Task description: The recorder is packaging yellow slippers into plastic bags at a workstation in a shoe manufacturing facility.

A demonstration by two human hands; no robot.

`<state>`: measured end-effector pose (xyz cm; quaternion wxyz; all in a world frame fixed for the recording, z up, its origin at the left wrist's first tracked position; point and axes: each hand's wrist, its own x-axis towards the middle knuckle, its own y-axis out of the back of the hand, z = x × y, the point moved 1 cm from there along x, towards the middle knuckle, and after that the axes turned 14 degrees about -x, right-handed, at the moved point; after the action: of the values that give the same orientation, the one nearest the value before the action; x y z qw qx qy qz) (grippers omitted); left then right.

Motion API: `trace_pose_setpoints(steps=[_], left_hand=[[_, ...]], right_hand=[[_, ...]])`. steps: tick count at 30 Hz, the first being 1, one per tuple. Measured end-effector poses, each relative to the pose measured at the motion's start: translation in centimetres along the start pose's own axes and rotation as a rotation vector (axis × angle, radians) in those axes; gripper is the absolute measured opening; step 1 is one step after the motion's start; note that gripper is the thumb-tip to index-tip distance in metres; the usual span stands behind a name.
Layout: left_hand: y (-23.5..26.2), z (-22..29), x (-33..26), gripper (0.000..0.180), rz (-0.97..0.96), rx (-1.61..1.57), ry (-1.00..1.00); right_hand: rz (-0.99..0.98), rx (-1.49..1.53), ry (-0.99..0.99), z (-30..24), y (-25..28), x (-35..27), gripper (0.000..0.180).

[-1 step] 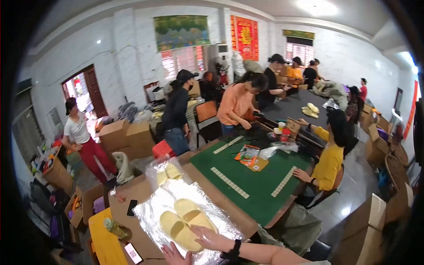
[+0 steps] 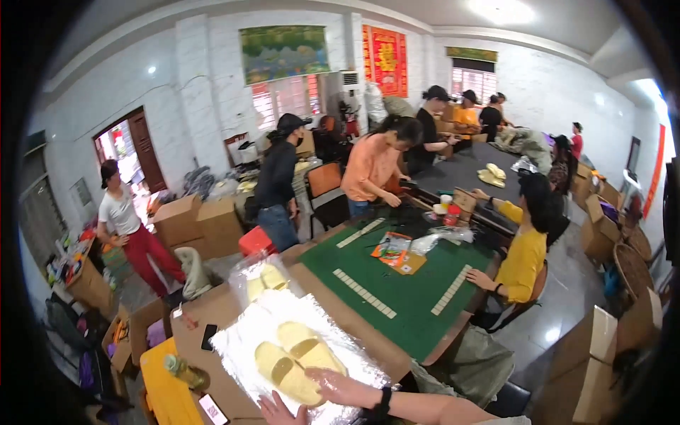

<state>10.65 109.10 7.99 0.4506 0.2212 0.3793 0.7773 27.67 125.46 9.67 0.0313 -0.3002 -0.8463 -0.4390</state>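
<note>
Hands (image 2: 333,397) on yellow slippers (image 2: 297,360), table edge

Green-topped table (image 2: 397,283) stands mid-room on a grey tiled floor (image 2: 559,283); white tiled walls (image 2: 191,92) enclose the room. Behind the table: barred window (image 2: 287,99) under a landscape painting (image 2: 283,49), red hanging (image 2: 386,60) beside it. Left of the table: open doorway (image 2: 131,152), stacked cardboard boxes (image 2: 195,223); ceiling lamp (image 2: 496,10) lit above.
</note>
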Motion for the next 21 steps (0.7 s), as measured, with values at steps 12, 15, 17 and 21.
trace_pose_setpoints(steps=[12, 15, 17, 21], left_hand=[[-0.7, 1.6, 1.0, 0.090, 0.015, 0.055, 0.043], [-0.4, 3.5, 1.1, 0.089, 0.027, -0.007, 0.089], [-0.6, 3.1, 0.7, 0.086, 0.064, -0.047, 0.064], [-0.4, 6.0, 0.7, 0.085, 0.077, -0.146, 0.128]], right_hand=[[0.430, -0.364, -0.742, 16.6, 19.9, -17.7, 0.025], [0.323, -0.798, -1.039, 29.8, 26.4, -26.7, 0.048], [0.288, -0.911, -1.333, 35.3, 30.1, -31.2, 0.069], [0.182, -0.988, -1.809, 43.6, 37.9, -39.1, 0.078]])
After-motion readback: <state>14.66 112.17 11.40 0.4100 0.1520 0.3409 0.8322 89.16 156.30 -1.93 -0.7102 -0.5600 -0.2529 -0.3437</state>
